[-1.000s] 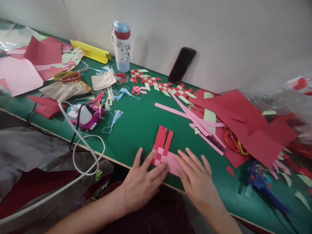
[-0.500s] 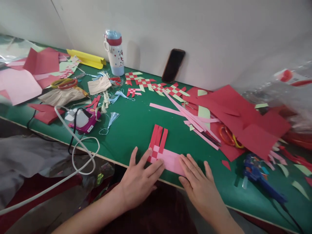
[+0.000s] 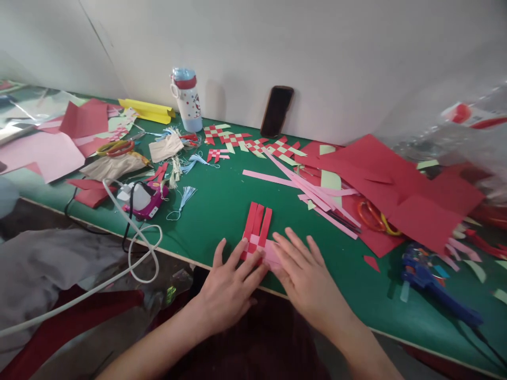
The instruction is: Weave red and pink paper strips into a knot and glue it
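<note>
A woven piece of red and pink paper strips (image 3: 258,228) lies flat near the table's front edge. Three red strip ends point away from me, and the pink part runs to the right. My left hand (image 3: 233,279) rests on the woven checks with its fingers spread, pressing the lower left. My right hand (image 3: 307,274) lies over the pink part, fingers stretched out, covering most of it. Behind the piece, loose pink strips (image 3: 269,178) are scattered. Several finished red and green woven pieces (image 3: 257,146) form a row along the wall.
A blue glue gun (image 3: 439,290), scissors (image 3: 372,217) and red paper sheets (image 3: 368,179) lie to the right. On the left are a purple box-shaped device (image 3: 152,203) with white cable, blue tassels (image 3: 186,198) and more scissors. A bottle (image 3: 188,100) and phone (image 3: 277,112) stand at the wall.
My right hand has slid left over the pink part, now hiding most of it. My left hand stays on the woven checks. The camera view has shifted slightly.
</note>
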Motion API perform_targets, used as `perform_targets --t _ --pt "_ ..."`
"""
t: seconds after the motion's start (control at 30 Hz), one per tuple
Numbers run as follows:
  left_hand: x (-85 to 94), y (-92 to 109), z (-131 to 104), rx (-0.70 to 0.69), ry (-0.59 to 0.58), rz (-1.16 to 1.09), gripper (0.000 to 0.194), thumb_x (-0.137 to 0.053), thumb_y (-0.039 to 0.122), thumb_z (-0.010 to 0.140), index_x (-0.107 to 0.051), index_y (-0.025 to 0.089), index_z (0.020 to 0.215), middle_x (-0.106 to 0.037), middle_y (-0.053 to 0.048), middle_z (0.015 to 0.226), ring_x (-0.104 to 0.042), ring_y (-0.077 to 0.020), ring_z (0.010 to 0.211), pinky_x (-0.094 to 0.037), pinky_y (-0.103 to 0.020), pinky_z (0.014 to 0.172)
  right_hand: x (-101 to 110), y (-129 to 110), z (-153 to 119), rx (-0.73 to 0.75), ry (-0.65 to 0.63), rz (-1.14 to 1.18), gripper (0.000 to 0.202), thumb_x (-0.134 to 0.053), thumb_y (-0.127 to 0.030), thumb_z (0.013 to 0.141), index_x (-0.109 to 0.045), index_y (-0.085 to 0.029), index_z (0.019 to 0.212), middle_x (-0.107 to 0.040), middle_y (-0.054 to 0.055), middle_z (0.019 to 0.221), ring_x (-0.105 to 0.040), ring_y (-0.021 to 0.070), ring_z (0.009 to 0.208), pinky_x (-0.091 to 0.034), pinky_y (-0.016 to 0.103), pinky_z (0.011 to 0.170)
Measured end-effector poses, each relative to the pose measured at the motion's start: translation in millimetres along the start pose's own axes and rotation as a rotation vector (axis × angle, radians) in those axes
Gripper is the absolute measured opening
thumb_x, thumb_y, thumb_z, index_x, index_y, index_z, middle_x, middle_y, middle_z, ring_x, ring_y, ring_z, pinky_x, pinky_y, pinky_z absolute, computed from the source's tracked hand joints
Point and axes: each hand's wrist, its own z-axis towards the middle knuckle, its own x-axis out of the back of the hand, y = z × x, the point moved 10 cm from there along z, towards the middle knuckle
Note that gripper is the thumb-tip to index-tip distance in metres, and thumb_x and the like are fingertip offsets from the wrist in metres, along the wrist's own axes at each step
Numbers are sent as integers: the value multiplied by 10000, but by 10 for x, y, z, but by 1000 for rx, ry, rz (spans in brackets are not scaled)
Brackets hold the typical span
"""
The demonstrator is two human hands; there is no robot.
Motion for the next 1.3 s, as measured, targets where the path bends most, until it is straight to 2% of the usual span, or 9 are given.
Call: perform_targets --t 0.13,0.23,0.37,0.57,0.67,0.8,1.0,1.13,1.3 --pt "11 -2 15 16 17 -15 586 -624 498 859 -473 267 1376 -393 -77 1535 -262 -346 1431 104 -643 1125 -180 -141 221 57 -131 77 462 -317 -363 1017 -470 -228 1432 -506 92 1463 -362 284 1412 -244 624 1125" --pt "33 -3 22 25 29 -31 628 -619 498 866 -431 251 1412 -430 -76 1510 -262 -345 1428 108 -644 1126 -312 10 305 -1 -192 72 497 -260 -378 1021 -445 -199 1447 -463 114 1491 -358 290 1413 -218 671 1112" --pt "53 -13 22 32 42 -46 586 -632 500 860 -477 260 1371 -415 -65 1521 -257 -343 1428 123 -646 1122 -417 309 453 -130 -237 26 530 -235 -416 1012 -422 -210 1463 -415 98 1523 -302 302 1440 -178 703 1103" --pt "73 -20 16 19 62 -56 576 -625 490 866 -478 258 1373 -402 -58 1530 -273 -348 1414 154 -645 1114 -389 563 686 -256 -225 -6 545 -219 -429 1009 -411 -212 1470 -417 87 1525 -314 305 1434 -187 701 1102" --pt "78 -26 15 18 73 -57 554 -610 487 876 -487 258 1365 -400 -49 1532 -267 -353 1415 161 -645 1111 -308 479 723 -215 -184 -13 549 -233 -416 1008 -372 -194 1491 -386 100 1543 -284 305 1446 -195 675 1114" --pt "86 -26 10 12 87 -63 543 -589 480 891 -488 241 1369 -414 -62 1522 -281 -361 1409 150 -645 1117 -235 174 744 -36 -145 18 509 -253 -344 1007 -386 -232 1485 -425 81 1525 -303 276 1441 -240 624 1121" --pt "83 -36 4 20 104 -81 535 -581 470 901 -484 240 1374 -396 -55 1535 -262 -367 1416 179 -637 1113 -164 270 1001 -99 -81 105 486 -303 -346 995 -476 -217 1431 -484 84 1485 -347 269 1420 -319 542 1117" --pt "78 -45 9 24 106 -76 513 -572 472 905 -496 254 1363 -400 -57 1531 -275 -360 1413 98 -658 1130 -273 429 1166 -124 -96 129 534 -378 -438 967 -475 -189 1429 -488 110 1477 -350 291 1416 -330 528 1115" --pt "79 -51 7 28 92 -72 491 -550 446 920 -487 263 1371 -394 -47 1534 -289 -355 1409 -19 -666 1139 -509 634 1183 -219 -145 107 553 -376 -494 960 -457 -215 1430 -466 112 1494 -353 350 1404 -304 653 1070"
